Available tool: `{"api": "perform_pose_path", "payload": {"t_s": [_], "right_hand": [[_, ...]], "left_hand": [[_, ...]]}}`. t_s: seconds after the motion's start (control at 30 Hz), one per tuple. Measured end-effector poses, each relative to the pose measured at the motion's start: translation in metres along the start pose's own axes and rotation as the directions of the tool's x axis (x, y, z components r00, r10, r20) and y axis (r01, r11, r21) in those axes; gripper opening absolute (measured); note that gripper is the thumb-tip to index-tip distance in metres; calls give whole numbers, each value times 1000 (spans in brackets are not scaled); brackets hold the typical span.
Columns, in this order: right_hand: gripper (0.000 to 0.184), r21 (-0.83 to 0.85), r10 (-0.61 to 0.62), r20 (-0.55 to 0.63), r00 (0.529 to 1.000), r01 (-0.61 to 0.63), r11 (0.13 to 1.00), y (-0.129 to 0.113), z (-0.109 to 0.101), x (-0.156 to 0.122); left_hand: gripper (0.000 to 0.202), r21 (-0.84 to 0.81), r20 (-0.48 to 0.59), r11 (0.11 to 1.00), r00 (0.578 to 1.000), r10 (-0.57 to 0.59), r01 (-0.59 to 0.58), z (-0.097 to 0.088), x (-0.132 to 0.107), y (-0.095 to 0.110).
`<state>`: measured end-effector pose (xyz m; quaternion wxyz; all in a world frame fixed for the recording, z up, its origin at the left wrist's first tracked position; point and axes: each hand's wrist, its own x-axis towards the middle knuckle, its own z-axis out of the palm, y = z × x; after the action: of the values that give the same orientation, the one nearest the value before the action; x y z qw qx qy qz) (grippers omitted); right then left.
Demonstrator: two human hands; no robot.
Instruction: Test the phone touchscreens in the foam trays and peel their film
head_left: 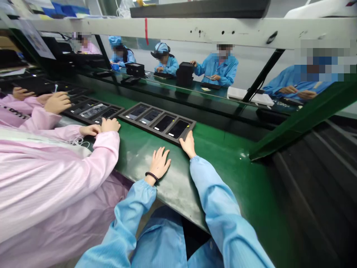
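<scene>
Your right hand (188, 144) is at the tray (147, 128), your left hand (159, 162) flat on the belt (223, 156).
Both hands lie open, gripping nothing; your right fingertips touch the tray's near corner. All four slots hold phones (164, 123), none lifted out. The tray runs lengthwise along the belt; each phone points away from you.

**Dark four-slot tray (147, 129) on the green belt (223, 149)**

Lies flat, long side slanting from far left to near right. Black, shallow, split into four compartments in a row. Holds four phones (164, 123), one per slot, all face up with screens off; the left two catch a bluish glare, the right two look plain black. Touched at the near right corner by the fingertips of the right hand (188, 144).
</scene>
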<state>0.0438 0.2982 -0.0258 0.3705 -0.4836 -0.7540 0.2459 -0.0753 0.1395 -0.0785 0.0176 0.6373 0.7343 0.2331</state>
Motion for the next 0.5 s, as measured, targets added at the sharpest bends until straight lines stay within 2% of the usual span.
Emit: {"api": "perform_pose_path", "payload": {"t_s": [0.07, 0.13, 0.23, 0.3, 0.4, 0.43, 0.5], "right_hand": [[42, 41, -8, 6, 1000, 8, 999, -11, 14, 4], [43, 82, -11, 5, 1000, 10, 997, -18, 17, -1], [37, 147, -45, -5, 999, 46, 988, -31, -5, -11], [34, 190, -115, -21, 993, 117, 975, -49, -42, -16], [40, 228, -267, -90, 959, 281, 932, -84, -134, -40], [40, 232, -336, -138, 932, 360, 904, -96, -171, -58], [38, 235, -540, -259, 801, 594, 769, -121, -238, -111]], "left_hand": [[47, 26, 12, 1000, 1000, 0, 0, -3, 1, 1], [45, 58, 23, 998, 1000, 0, -1, -6, 3, 2], [43, 115, 30, 993, 1000, 2, -6, -15, 4, 5], [43, 156, 32, 988, 999, 14, -19, -23, 3, 9], [38, 207, 62, 975, 996, 66, -77, -40, -1, 21], [38, 214, 82, 970, 992, 101, -116, -46, -1, 27], [40, 191, 146, 947, 961, 233, -259, -57, 5, 47]]}}
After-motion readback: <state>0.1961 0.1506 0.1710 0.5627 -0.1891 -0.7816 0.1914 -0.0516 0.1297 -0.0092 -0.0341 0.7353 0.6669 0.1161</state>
